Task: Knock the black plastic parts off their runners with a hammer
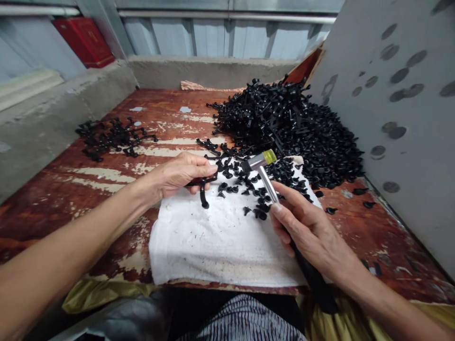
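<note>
My left hand [185,173] is closed on a black branched part [204,192], pinched between thumb and fingers over the white cloth; one arm of the part hangs down toward me. In my right hand [302,222] is a mallet [265,175] with a metal shaft, a black grip and a yellow-green face on its head. The mallet head is raised a little to the right of the left hand. Beneath both hands lies the white cloth [213,251]. Several small black knob-like pieces [261,208] are scattered on its upper right part.
A large heap of black parts [270,113] rises at the back right, against a grey panel [401,118]. At the left is a smaller pile of black branched parts [110,137]. A low concrete ledge [71,99] bounds the worn reddish wooden table [117,208].
</note>
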A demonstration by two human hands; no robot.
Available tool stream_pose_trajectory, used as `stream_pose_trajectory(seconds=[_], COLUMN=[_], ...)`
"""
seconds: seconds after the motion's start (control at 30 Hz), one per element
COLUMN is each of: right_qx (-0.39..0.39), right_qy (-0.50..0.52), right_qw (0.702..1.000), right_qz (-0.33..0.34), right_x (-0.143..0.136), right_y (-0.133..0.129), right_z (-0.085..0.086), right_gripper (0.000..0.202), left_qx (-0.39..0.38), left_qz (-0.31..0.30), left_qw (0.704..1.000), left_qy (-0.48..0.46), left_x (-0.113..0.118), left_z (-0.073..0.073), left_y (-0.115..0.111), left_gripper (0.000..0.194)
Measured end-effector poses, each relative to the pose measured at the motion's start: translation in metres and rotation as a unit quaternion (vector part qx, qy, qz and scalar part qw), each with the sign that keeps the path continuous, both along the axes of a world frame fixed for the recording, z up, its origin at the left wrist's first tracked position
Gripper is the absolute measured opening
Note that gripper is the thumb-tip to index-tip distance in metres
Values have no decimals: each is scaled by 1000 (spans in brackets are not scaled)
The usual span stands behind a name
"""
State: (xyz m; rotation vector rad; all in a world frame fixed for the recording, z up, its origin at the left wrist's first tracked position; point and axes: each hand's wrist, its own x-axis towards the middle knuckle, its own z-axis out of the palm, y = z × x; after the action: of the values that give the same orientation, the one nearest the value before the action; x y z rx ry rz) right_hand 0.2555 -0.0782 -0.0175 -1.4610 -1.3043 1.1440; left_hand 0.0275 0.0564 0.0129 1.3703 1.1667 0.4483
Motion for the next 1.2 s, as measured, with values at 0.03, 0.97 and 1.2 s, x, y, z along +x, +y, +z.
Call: stream_pose_trajectory(seconds=[0.03, 0.97, 1.2], right_qx=[-23, -99, -82], right_qy=[38, 69, 27], right_qw=[999, 988, 992], right_qz=[10, 101, 93], right_x=[-3, -62, -56], right_y=[4, 21, 17], right_z=[3, -13, -10], right_gripper=[33, 8, 4], left_qx=[-7, -119, -86], left_qz=[-1, 13, 22], left_qw=[1000, 992, 995], left_qy=[-12, -39, -37], left_x=[-1, -28, -34], left_z=[1, -12, -13], left_y=[-4, -68, -73], left_gripper=[29, 42, 39])
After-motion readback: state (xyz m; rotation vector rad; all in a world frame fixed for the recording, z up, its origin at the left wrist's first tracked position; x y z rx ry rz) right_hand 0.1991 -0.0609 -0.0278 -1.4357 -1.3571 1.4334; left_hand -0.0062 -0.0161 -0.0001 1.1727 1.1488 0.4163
